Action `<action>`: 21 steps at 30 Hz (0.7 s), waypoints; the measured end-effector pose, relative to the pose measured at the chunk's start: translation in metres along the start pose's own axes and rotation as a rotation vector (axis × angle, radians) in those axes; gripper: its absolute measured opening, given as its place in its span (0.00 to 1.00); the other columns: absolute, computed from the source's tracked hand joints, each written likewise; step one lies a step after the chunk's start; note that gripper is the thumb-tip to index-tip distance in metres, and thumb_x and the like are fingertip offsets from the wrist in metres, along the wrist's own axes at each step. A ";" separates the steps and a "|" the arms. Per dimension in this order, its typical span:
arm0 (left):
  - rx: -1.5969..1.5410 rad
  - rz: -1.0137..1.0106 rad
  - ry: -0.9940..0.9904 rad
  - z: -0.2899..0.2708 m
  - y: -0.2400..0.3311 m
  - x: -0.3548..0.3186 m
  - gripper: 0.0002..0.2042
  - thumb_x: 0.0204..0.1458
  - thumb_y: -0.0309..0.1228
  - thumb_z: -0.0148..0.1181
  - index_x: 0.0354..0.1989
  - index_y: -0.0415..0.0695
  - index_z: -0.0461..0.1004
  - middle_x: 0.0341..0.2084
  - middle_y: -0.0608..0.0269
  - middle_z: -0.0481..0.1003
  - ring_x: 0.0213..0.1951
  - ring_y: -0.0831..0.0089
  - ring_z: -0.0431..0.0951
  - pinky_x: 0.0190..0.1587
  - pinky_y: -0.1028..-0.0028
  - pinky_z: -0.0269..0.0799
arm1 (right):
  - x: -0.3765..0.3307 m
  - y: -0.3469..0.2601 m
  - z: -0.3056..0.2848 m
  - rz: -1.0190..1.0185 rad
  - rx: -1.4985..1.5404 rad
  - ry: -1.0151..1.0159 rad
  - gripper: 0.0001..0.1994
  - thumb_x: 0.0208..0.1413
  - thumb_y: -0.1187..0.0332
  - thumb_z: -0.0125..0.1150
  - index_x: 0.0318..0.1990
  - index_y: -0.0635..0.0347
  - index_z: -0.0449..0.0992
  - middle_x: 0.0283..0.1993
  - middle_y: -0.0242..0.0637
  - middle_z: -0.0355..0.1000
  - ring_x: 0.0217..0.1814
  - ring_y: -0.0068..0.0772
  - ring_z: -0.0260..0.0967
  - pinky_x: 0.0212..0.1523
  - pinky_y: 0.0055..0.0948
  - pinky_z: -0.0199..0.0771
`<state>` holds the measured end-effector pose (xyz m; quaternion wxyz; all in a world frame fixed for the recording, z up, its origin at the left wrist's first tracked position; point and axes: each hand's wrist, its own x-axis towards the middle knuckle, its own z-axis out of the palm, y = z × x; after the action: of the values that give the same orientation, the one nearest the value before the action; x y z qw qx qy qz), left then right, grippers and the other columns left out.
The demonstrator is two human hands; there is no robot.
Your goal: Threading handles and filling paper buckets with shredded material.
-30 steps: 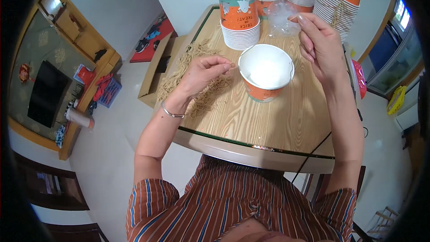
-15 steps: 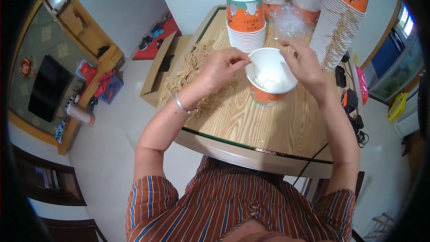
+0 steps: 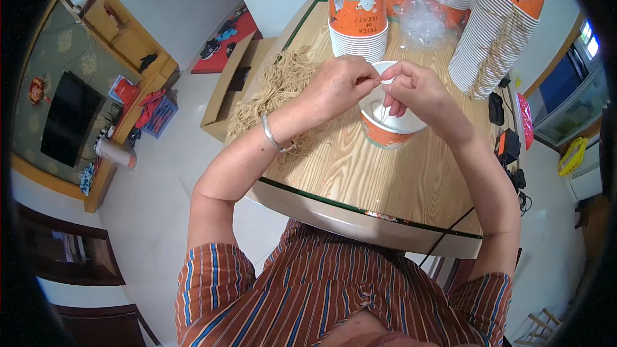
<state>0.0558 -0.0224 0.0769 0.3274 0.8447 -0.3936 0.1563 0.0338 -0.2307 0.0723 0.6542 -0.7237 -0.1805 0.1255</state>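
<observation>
My left hand (image 3: 346, 87) and my right hand (image 3: 421, 95) meet fingertip to fingertip above an upright paper bucket (image 3: 385, 137), white inside and orange outside. Both are closed in a pinch. A thin cord (image 3: 384, 114) hangs from the fingers down into the bucket; its end between the fingertips is too small to see clearly. My hands hide the bucket's far part and much of its inside. Left of it, close to my left forearm, lies a loose heap of tan cords (image 3: 279, 93).
Behind the bucket stand a stack of upside-down orange buckets (image 3: 358, 16) and a clear plastic bag (image 3: 424, 22). A tall leaning bucket stack (image 3: 491, 38) with tan cords is at right. Black adapters and cables (image 3: 508, 146) line the table's (image 3: 340, 173) right edge; a cardboard box (image 3: 225, 90) stands left.
My left hand has moved right and my right hand left, so their fingertips now meet over the bucket. The right hand's spread fingers have closed to a pinch. The view has shifted slightly.
</observation>
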 end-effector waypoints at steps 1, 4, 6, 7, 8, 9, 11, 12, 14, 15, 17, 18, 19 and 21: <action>-0.059 -0.076 -0.030 0.000 -0.001 -0.001 0.07 0.53 0.28 0.63 0.36 0.39 0.81 0.27 0.58 0.78 0.28 0.71 0.77 0.31 0.72 0.72 | 0.000 0.000 0.001 0.033 -0.051 0.029 0.12 0.58 0.68 0.60 0.46 0.65 0.71 0.28 0.29 0.71 0.27 0.16 0.68 0.27 0.20 0.69; -0.159 -0.199 -0.105 0.000 -0.002 -0.001 0.08 0.53 0.29 0.64 0.37 0.39 0.81 0.28 0.60 0.79 0.30 0.78 0.76 0.32 0.74 0.71 | 0.001 0.007 -0.002 -0.029 -0.222 0.082 0.07 0.58 0.69 0.60 0.38 0.63 0.73 0.25 0.24 0.67 0.25 0.12 0.62 0.25 0.19 0.62; -0.197 -0.252 -0.149 0.000 -0.004 -0.002 0.08 0.54 0.30 0.64 0.38 0.38 0.81 0.29 0.61 0.79 0.31 0.81 0.76 0.32 0.75 0.71 | 0.002 0.010 -0.003 -0.122 -0.340 0.101 0.05 0.58 0.70 0.60 0.36 0.63 0.74 0.24 0.22 0.65 0.25 0.11 0.58 0.24 0.18 0.59; -0.265 -0.271 -0.144 0.001 -0.005 -0.003 0.08 0.55 0.30 0.64 0.38 0.38 0.81 0.29 0.63 0.79 0.32 0.82 0.76 0.34 0.76 0.72 | 0.001 0.006 -0.003 -0.138 -0.347 0.104 0.05 0.58 0.70 0.61 0.34 0.63 0.75 0.24 0.22 0.64 0.25 0.11 0.56 0.24 0.19 0.57; -0.333 -0.289 -0.140 0.001 -0.007 -0.003 0.08 0.55 0.30 0.64 0.38 0.38 0.81 0.29 0.65 0.79 0.33 0.83 0.75 0.35 0.76 0.72 | 0.001 0.003 -0.003 -0.153 -0.354 0.108 0.06 0.57 0.70 0.62 0.32 0.63 0.75 0.23 0.21 0.62 0.25 0.10 0.54 0.24 0.19 0.55; -0.333 -0.287 -0.142 0.002 -0.012 -0.003 0.08 0.55 0.30 0.64 0.38 0.38 0.81 0.29 0.65 0.79 0.33 0.83 0.75 0.35 0.76 0.72 | 0.001 0.002 -0.004 -0.154 -0.353 0.111 0.06 0.57 0.70 0.62 0.32 0.63 0.75 0.23 0.21 0.62 0.25 0.10 0.54 0.24 0.19 0.55; -0.453 -0.297 -0.134 0.005 -0.018 -0.006 0.07 0.56 0.29 0.63 0.38 0.38 0.81 0.30 0.66 0.79 0.34 0.82 0.76 0.38 0.77 0.73 | 0.001 0.002 -0.004 -0.133 -0.320 0.081 0.06 0.56 0.70 0.62 0.31 0.63 0.77 0.23 0.21 0.62 0.26 0.11 0.56 0.25 0.20 0.56; -0.453 -0.302 -0.135 0.006 -0.020 -0.007 0.07 0.56 0.29 0.63 0.38 0.38 0.81 0.30 0.66 0.79 0.34 0.82 0.76 0.38 0.77 0.73 | 0.001 0.004 -0.005 -0.131 -0.316 0.078 0.06 0.56 0.70 0.62 0.31 0.63 0.77 0.23 0.21 0.62 0.26 0.11 0.56 0.25 0.20 0.56; -0.518 -0.279 -0.173 0.006 -0.020 -0.004 0.06 0.56 0.28 0.63 0.37 0.39 0.81 0.30 0.67 0.79 0.35 0.82 0.76 0.41 0.78 0.73 | 0.002 0.007 -0.009 -0.120 -0.383 0.102 0.07 0.56 0.69 0.62 0.32 0.64 0.77 0.23 0.22 0.62 0.25 0.13 0.56 0.25 0.21 0.57; -0.517 -0.281 -0.173 0.007 -0.022 -0.003 0.06 0.56 0.28 0.63 0.37 0.39 0.81 0.30 0.67 0.79 0.35 0.82 0.76 0.41 0.78 0.73 | 0.002 0.010 -0.011 -0.119 -0.381 0.100 0.07 0.56 0.69 0.62 0.32 0.64 0.77 0.23 0.22 0.62 0.25 0.13 0.56 0.25 0.21 0.57; -0.509 -0.298 -0.186 0.009 -0.024 -0.003 0.05 0.56 0.27 0.63 0.37 0.39 0.82 0.30 0.67 0.79 0.37 0.81 0.76 0.43 0.77 0.72 | 0.002 0.016 -0.011 -0.128 -0.389 0.125 0.07 0.56 0.69 0.62 0.33 0.65 0.77 0.21 0.22 0.61 0.25 0.13 0.56 0.25 0.22 0.57; -0.508 -0.300 -0.186 0.009 -0.024 -0.003 0.05 0.56 0.27 0.63 0.37 0.39 0.82 0.30 0.67 0.79 0.37 0.81 0.76 0.43 0.77 0.72 | 0.001 0.015 -0.012 -0.128 -0.387 0.124 0.07 0.56 0.69 0.62 0.33 0.65 0.77 0.21 0.22 0.61 0.25 0.13 0.56 0.25 0.22 0.57; -0.489 -0.294 -0.189 0.009 -0.023 -0.002 0.05 0.55 0.27 0.63 0.36 0.40 0.82 0.30 0.67 0.78 0.37 0.80 0.76 0.43 0.76 0.72 | 0.000 0.012 -0.012 -0.104 -0.388 0.111 0.07 0.56 0.68 0.62 0.33 0.64 0.77 0.21 0.22 0.61 0.25 0.13 0.55 0.25 0.22 0.57; -0.468 -0.290 -0.194 0.009 -0.024 -0.001 0.05 0.55 0.27 0.63 0.36 0.40 0.82 0.30 0.67 0.78 0.38 0.79 0.76 0.44 0.76 0.72 | 0.001 0.012 -0.012 -0.079 -0.385 0.097 0.07 0.56 0.68 0.62 0.33 0.64 0.77 0.21 0.22 0.60 0.25 0.13 0.55 0.25 0.22 0.56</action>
<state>0.0731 -0.0166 0.0596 0.4931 0.8046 -0.3236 -0.0687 0.0409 -0.2425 0.0613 0.5161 -0.8329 -0.1979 0.0279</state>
